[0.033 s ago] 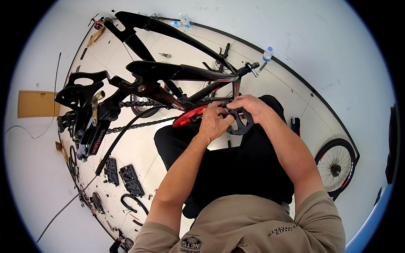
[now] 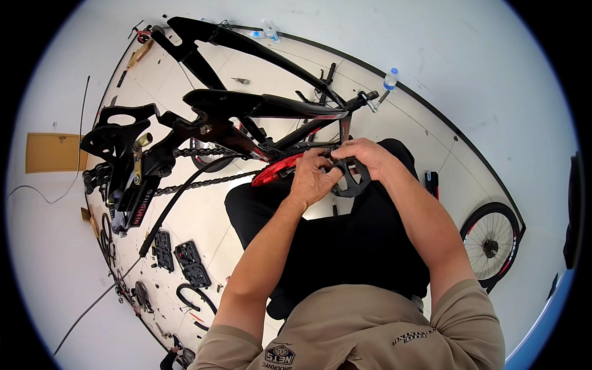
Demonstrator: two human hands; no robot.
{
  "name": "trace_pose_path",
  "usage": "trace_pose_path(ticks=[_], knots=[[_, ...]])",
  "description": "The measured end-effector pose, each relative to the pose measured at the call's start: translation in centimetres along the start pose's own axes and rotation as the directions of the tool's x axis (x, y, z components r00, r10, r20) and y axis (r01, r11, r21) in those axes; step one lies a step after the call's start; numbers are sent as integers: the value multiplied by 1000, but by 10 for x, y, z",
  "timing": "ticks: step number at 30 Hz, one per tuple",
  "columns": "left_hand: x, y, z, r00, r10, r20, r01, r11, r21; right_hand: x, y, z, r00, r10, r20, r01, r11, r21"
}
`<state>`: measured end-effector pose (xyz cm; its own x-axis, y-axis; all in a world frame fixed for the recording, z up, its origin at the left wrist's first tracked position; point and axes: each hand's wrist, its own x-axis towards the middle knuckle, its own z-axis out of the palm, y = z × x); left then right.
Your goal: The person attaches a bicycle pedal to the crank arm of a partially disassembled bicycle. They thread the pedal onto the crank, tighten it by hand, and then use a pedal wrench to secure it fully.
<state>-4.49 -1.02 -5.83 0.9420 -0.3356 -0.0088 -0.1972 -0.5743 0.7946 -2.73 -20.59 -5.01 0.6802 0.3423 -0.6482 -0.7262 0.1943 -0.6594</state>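
Observation:
A black flat pedal (image 2: 351,180) sits between my hands, beside the crank and the red chainring (image 2: 274,171) of a black bicycle frame (image 2: 280,106). My left hand (image 2: 312,177) has its fingers bent over the crank area, the thumb against the pedal's left edge. From the other side, my right hand (image 2: 365,155) reaches over the pedal's upper edge with its fingertips pinched together near the crank. What the fingertips of either hand grip is hidden. A black chain (image 2: 213,180) runs left from the chainring toward the rear derailleur (image 2: 139,191).
The frame's rear end and a hanging black cable (image 2: 179,197) take up the left side. Open tool cases (image 2: 192,264) and loose parts lie on the floor. A spoked wheel (image 2: 491,248) leans at the right. One water bottle (image 2: 390,79) stands by the wall.

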Motion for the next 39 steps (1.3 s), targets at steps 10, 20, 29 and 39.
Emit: trace_pose_path(ticks=[10, 20, 29, 39], knots=[[-1, 2, 0, 1000, 14, -13, -13, 1000, 10, 4, 3, -2, 1000, -26, -3, 26, 1000, 16], [0, 1, 3, 1000, 8, -15, -8, 1000, -22, 14, 11, -15, 998, -27, 62, 26, 999, 20], [-1, -1, 4, 999, 27, -26, -28, 999, -22, 0, -1, -9, 995, 69, 77, -74, 996, 58], [-1, -2, 6, 995, 77, -69, -74, 996, 52, -1, -2, -8, 998, 50, 41, -53, 996, 71]])
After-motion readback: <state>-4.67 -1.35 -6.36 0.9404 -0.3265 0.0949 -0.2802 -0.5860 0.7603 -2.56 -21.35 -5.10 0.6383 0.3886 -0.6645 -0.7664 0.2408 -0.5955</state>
